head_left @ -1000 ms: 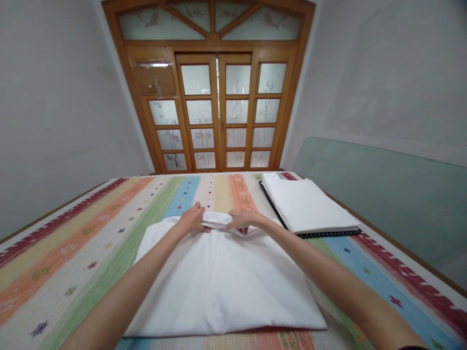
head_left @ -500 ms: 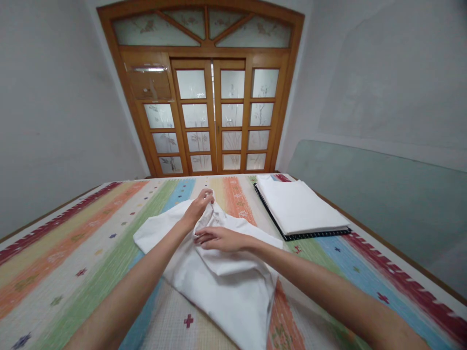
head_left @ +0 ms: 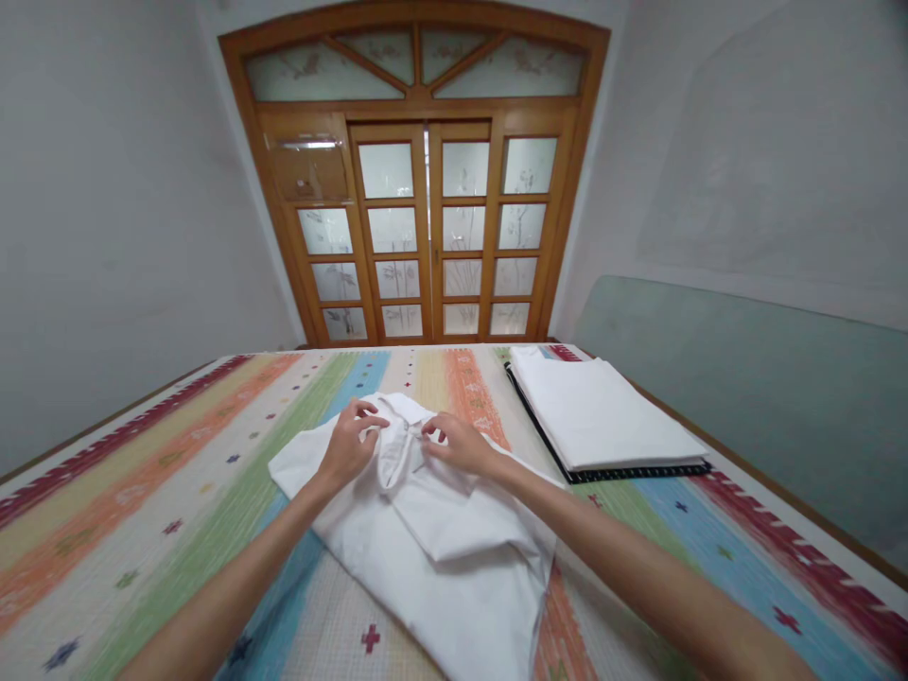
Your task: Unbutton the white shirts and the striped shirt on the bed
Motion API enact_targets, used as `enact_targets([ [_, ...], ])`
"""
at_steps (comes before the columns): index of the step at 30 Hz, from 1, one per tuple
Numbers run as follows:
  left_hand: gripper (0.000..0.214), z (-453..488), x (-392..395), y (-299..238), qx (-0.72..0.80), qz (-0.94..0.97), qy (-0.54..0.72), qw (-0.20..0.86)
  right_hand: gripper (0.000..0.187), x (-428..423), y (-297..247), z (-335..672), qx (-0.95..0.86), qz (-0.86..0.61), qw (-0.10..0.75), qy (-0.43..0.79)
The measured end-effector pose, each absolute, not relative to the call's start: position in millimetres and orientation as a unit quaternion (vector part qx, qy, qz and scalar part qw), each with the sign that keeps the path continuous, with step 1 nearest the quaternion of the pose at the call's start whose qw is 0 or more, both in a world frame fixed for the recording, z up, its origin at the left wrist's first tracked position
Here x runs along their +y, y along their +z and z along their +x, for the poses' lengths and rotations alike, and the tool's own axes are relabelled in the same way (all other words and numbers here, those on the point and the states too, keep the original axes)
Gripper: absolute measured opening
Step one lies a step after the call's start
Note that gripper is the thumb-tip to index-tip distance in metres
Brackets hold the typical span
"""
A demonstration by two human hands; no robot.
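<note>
White collared shirt (head_left: 464,549) lies rumpled on the striped cloth (head_left: 191,492) in front of you, its collar between your two hands. Your left hand's (head_left: 351,443) grip has thumb and fingers slightly apart at the collar, while you cannot tell whether your right hand's (head_left: 458,443) grip is closed on the fabric beside it. Rightward, a folded white cloth (head_left: 610,411) rests on a black patterned one (head_left: 638,474).

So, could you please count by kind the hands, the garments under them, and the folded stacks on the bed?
Hands: 2 (left hand, right hand)
Garments under the hands: 1 (rumpled white garment)
Folded stacks: 1 (white-over-black stack)
Total: 4
</note>
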State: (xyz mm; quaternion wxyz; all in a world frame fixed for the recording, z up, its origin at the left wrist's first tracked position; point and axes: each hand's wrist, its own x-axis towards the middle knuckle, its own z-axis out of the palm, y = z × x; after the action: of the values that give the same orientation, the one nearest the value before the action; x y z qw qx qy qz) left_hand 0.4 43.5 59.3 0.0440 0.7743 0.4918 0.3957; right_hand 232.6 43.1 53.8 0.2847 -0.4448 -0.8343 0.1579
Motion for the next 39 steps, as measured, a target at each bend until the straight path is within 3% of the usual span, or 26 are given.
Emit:
enact_targets([
  [3, 0.031, 2.0, 34.7, 69.7, 0.473, 0.816, 0.329, 0.046, 0.017, 43.0, 54.5, 214.8, -0.841, -0.475, 0.251, 0.063],
  [9, 0.021, 20.1, 23.6, 76.0, 0.469, 0.851, 0.235, 0.024, 0.024, 45.6, 53.7, 201.7, -0.846, -0.498, 0.188, 0.014],
  [15, 0.034, 30.4, 27.7, 64.9, 0.495, 0.846, 0.197, 0.007, 0.022, 49.3, 44.8, 198.1, -0.852, -0.500, 0.153, -0.022],
  [20, 0.028, 33.6, 29.6, 65.4, 0.532, 0.824, 0.196, -0.005, 0.017, 51.8, 45.0, 197.7, -0.825, -0.513, 0.237, 0.029],
  [22, 0.021, 35.5, 30.6, 67.5, 0.523, 0.818, 0.236, 0.052, 0.015, 52.8, 45.8, 197.9, -0.807, -0.511, 0.288, 0.069],
  [26, 0.028, 38.5, 32.9, 68.8, 0.498, 0.783, 0.317, 0.193, 0.015, 54.6, 46.9, 199.4, -0.764, -0.490, 0.378, 0.184],
  [29, 0.028, 39.6, 33.4, 63.6, 0.485, 0.778, 0.336, 0.215, 0.016, 55.5, 47.5, 200.3, -0.728, -0.482, 0.417, 0.254],
  [34, 0.024, 43.0, 30.8, 51.6, 0.476, 0.803, 0.322, 0.157, 0.012, 55.7, 47.9, 198.6, -0.703, -0.493, 0.437, 0.268],
  [39, 0.025, 45.4, 28.4, 45.9, 0.457, 0.810, 0.324, 0.174, 0.019, 57.6, 46.1, 196.0, -0.713, -0.526, 0.394, 0.246],
])
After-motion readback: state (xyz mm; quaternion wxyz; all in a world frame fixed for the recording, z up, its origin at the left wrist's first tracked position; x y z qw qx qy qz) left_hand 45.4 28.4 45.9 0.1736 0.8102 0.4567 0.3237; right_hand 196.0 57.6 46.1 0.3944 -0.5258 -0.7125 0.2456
